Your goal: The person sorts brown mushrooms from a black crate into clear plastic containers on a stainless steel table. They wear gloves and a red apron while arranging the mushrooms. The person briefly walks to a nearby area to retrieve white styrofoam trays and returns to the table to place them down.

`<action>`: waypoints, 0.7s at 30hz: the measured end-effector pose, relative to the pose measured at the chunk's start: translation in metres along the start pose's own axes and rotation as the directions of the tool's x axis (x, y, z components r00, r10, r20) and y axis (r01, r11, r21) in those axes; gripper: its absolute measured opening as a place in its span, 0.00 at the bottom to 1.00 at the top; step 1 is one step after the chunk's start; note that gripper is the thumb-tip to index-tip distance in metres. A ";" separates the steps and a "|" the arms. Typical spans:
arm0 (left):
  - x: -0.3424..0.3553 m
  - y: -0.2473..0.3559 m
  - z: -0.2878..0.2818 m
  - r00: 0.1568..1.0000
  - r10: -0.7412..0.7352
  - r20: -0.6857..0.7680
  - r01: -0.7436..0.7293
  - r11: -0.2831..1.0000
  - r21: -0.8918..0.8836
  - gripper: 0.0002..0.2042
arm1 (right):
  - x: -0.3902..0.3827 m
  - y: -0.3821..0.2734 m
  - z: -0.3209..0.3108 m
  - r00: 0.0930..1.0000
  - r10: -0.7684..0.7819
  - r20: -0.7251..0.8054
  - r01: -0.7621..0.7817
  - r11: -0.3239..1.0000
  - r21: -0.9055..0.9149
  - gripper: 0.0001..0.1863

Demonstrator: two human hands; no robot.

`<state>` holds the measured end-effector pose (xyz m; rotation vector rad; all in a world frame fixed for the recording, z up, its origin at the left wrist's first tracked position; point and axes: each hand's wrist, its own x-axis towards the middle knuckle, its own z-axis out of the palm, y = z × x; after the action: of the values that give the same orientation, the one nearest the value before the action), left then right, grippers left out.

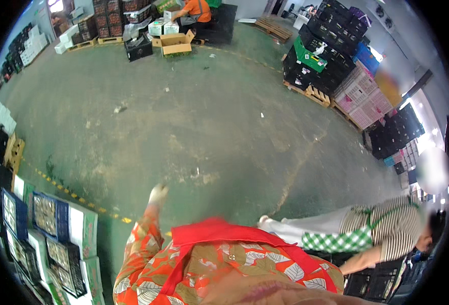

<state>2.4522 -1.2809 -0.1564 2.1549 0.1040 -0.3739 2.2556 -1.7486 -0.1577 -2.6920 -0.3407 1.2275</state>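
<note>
My left hand (158,194) hangs in front of me over the green floor (209,127), at the end of a sleeve patterned in orange and brown. It looks pale, as if gloved, and is small and blurred, so its fingers cannot be made out. Nothing shows in it. I wear a red apron (224,232) over the patterned top. My right hand does not show. Nearest to my left arm, on the left, are stacked crates: a blue crate (50,216) of small packs above a black crate (64,264).
Close by on the right, a person in a striped shirt (397,223) reaches toward black crates (372,279). Far right, tall crate stacks (331,56) stand on pallets (305,94). At the back, a person in orange (198,10) sits beside an open cardboard box (176,47).
</note>
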 end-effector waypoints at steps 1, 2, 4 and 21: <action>0.061 0.024 -0.009 0.995 0.080 -0.063 -0.081 0.997 -0.016 0.20 | 0.022 0.022 0.003 0.995 0.100 -0.023 -0.096 0.987 0.130 0.19; 0.113 0.081 -0.020 0.982 0.178 -0.054 -0.178 0.984 0.009 0.21 | 0.046 0.043 0.011 0.980 0.195 -0.042 -0.180 0.954 0.239 0.18; 0.192 0.158 -0.031 0.952 0.299 -0.072 -0.304 0.948 -0.091 0.20 | 0.081 0.076 0.008 0.960 0.279 0.029 -0.276 0.916 0.292 0.18; 0.441 -0.026 0.019 0.671 -0.642 0.372 0.368 0.724 0.584 0.20 | 0.442 0.242 -0.616 0.779 0.580 -0.241 0.201 0.133 0.971 0.26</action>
<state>2.8619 -1.3105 -0.3213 2.3498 0.3406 -1.5007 3.0382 -1.8936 -0.1349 -1.6324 0.7707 0.2182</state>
